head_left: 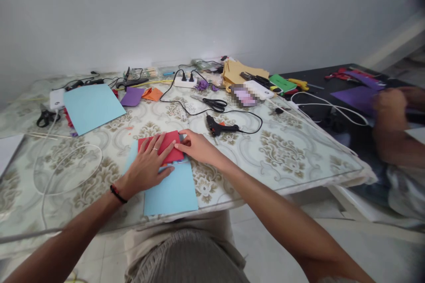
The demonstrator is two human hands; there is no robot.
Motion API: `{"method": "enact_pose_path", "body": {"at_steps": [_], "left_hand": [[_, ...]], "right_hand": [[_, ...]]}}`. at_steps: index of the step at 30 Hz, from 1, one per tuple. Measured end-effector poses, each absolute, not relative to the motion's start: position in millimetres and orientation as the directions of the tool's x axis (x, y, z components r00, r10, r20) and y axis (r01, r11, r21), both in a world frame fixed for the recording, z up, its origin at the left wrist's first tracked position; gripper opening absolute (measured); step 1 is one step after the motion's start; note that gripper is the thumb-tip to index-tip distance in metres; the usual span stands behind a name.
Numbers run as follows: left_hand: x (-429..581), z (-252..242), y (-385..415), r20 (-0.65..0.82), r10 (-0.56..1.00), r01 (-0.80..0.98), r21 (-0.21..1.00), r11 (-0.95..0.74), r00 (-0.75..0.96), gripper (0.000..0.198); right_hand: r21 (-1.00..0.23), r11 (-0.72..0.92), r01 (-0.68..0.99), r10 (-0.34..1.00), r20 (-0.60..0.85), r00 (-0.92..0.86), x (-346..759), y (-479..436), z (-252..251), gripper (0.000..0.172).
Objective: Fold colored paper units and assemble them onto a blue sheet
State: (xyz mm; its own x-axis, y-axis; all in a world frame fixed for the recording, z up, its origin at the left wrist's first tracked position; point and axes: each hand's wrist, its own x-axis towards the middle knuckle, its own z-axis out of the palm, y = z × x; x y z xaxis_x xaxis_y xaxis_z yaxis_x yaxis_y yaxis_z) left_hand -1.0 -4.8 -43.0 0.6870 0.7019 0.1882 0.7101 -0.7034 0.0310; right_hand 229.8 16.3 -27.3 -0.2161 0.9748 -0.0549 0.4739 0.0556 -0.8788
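Note:
A red paper piece lies on light blue paper near the table's front edge. My left hand rests flat over the red piece, fingers spread, its thumb over the blue paper. My right hand pinches the red piece at its right corner between thumb and forefinger. A small strip of printed, colourful material shows under the red piece's lower edge. To the right of my hands lies a black glue gun with an orange trigger.
Black scissors, a white power strip and another blue sheet lie farther back. Cables cross the patterned tablecloth. At right, a person's hands are by purple paper on a black table.

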Motion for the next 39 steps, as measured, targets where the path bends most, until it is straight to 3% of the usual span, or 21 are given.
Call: {"method": "enact_pose_path", "body": {"at_steps": [5, 11, 20, 25, 29, 32, 36, 39], "left_hand": [[-10, -32, 13, 0.135, 0.708, 0.706, 0.070, -0.704, 0.693, 0.084], [-7, -36, 16, 0.180, 0.719, 0.721, 0.066, -0.690, 0.672, 0.091], [5, -37, 16, 0.204, 0.730, 0.737, 0.051, -0.673, 0.652, 0.096], [13, -33, 12, 0.201, 0.708, 0.726, -0.023, -0.688, 0.677, 0.089], [19, -24, 9, 0.203, 0.706, 0.724, -0.022, -0.689, 0.678, 0.091], [14, -10, 14, 0.210, 0.712, 0.710, 0.098, -0.697, 0.670, 0.104], [-17, 9, 23, 0.291, 0.851, 0.695, 0.492, -0.525, 0.436, 0.112], [-40, 14, 12, 0.256, 0.865, 0.355, 0.833, -0.424, 0.431, 0.116]], "right_hand": [[-0.892, 0.034, 0.450, 0.978, -0.063, -0.200, 231, 14, -33, 0.039], [-0.947, -0.020, 0.322, 0.960, -0.107, -0.257, 235, 9, -32, 0.026], [-0.985, -0.149, 0.091, 0.952, -0.168, -0.255, 233, 15, -40, 0.042], [-0.981, -0.196, 0.014, 0.935, -0.191, -0.299, 231, 14, -43, 0.018], [-0.972, -0.227, -0.058, 0.928, -0.198, -0.315, 229, 15, -44, 0.014], [-0.973, -0.208, -0.102, 0.930, -0.164, -0.330, 229, 15, -42, 0.020], [-0.990, -0.063, -0.125, 0.958, -0.024, -0.287, 235, 1, -33, 0.032], [-0.991, 0.085, -0.108, 0.969, 0.107, -0.224, 243, -18, -26, 0.032]]}}
